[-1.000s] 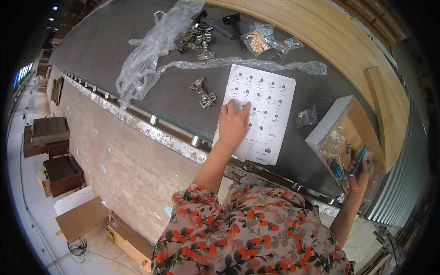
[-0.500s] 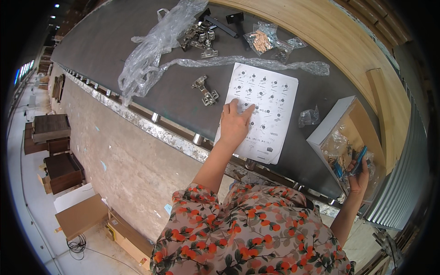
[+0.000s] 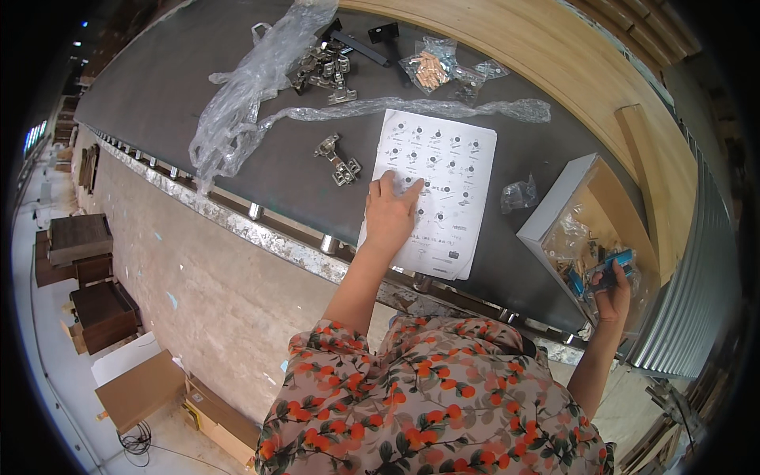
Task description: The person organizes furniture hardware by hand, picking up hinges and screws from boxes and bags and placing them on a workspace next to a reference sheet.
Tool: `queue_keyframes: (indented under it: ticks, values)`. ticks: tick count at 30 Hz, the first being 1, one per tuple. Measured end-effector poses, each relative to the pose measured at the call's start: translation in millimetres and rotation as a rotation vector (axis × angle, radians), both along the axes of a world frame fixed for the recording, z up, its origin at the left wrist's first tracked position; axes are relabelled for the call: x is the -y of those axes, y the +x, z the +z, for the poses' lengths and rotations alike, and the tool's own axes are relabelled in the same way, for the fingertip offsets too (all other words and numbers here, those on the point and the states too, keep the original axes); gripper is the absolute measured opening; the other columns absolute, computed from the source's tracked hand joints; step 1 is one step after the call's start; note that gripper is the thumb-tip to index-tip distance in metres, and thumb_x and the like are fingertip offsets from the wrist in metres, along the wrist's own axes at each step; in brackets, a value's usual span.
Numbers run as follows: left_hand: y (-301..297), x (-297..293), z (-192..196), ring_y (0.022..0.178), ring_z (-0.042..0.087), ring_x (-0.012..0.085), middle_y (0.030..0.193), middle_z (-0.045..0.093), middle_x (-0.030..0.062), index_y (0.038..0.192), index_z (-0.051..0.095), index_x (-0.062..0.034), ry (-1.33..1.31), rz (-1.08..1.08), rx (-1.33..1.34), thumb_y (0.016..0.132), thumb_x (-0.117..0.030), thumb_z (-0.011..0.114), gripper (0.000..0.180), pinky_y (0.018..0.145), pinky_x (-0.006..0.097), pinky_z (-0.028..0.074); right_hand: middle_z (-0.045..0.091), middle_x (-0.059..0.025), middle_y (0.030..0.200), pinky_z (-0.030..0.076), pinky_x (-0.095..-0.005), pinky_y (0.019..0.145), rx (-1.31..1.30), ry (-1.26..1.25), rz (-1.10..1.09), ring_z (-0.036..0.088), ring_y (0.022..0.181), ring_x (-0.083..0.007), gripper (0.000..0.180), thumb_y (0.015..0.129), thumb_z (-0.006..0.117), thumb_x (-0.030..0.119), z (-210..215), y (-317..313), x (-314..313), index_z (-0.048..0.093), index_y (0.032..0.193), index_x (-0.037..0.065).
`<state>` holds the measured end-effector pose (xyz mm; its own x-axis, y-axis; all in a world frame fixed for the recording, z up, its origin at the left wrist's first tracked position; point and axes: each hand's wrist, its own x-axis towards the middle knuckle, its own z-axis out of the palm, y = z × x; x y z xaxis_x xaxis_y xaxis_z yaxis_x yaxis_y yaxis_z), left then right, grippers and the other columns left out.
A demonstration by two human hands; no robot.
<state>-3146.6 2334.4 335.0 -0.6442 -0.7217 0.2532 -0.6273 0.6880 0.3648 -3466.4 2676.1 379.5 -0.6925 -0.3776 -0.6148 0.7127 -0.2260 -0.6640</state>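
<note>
A white sheet [image 3: 451, 229] printed with rows of small part drawings lies on the dark work surface. My left hand [image 3: 389, 218] rests on its left side, fingers apart, the fingertips touching the drawings. On the right, my right hand [image 3: 613, 299] is inside the open cardboard box [image 3: 543, 210], its fingers closed on a blue-and-black item [image 3: 621, 260] whose kind I cannot make out. Clear plastic bags [image 3: 571, 236] and small metal fittings lie in the box around that hand. A metal hinge [image 3: 339, 161] sits left of the sheet.
Crumpled clear plastic wrap [image 3: 241, 91] stretches across the surface. Beyond it lie several hinges [image 3: 324, 71], black brackets [image 3: 384, 33] and a bag of wooden dowels [image 3: 430, 70]. A small clear bag [image 3: 519, 195] lies beside the box. Metal rollers [image 3: 328, 244] line the near edge.
My right hand has turned the blue-and-black item, so more of its blue side shows. My left hand stays on the sheet. The whole view has shifted slightly.
</note>
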Motion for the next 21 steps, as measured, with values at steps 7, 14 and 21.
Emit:
queue_keyframes:
  ticks: [7, 14, 21]
  values:
    - [1, 1, 0, 0.099, 0.047, 0.0346, 0.113, 0.048, 0.0161, 0.108, 0.067, -0.0238, -0.009, -0.01, 0.008, 0.078, -0.014, 0.065, 0.031, 0.081, 0.042, 0.045, 0.063, -0.0107, 0.096, 0.052, -0.0262, 0.063, 0.0, -0.015, 0.047, 0.061, 0.079, -0.0181, 0.027, 0.087, 0.062, 0.012, 2, 4, 5, 0.056, 0.109, -0.001]
    - [1, 0, 1, 0.099, 0.046, 0.0345, 0.114, 0.048, 0.0159, 0.11, 0.066, -0.0248, 0.0, -0.007, 0.025, 0.079, -0.013, 0.064, 0.033, 0.081, 0.043, 0.045, 0.064, -0.0091, 0.092, 0.052, -0.0239, 0.059, -0.055, 0.009, 0.091, 0.062, 0.075, -0.0166, 0.023, 0.085, 0.065, 0.013, -2, 2, 3, 0.058, 0.103, 0.001]
    - [1, -1, 2, 0.101, 0.046, 0.0349, 0.116, 0.048, 0.0159, 0.111, 0.065, -0.0251, 0.022, 0.002, 0.037, 0.079, -0.014, 0.064, 0.034, 0.083, 0.044, 0.044, 0.063, -0.0067, 0.088, 0.049, -0.0247, 0.055, -0.016, 0.004, 0.058, 0.061, 0.073, -0.0153, 0.017, 0.084, 0.066, 0.01, 4, 4, 5, 0.059, 0.097, 0.004]
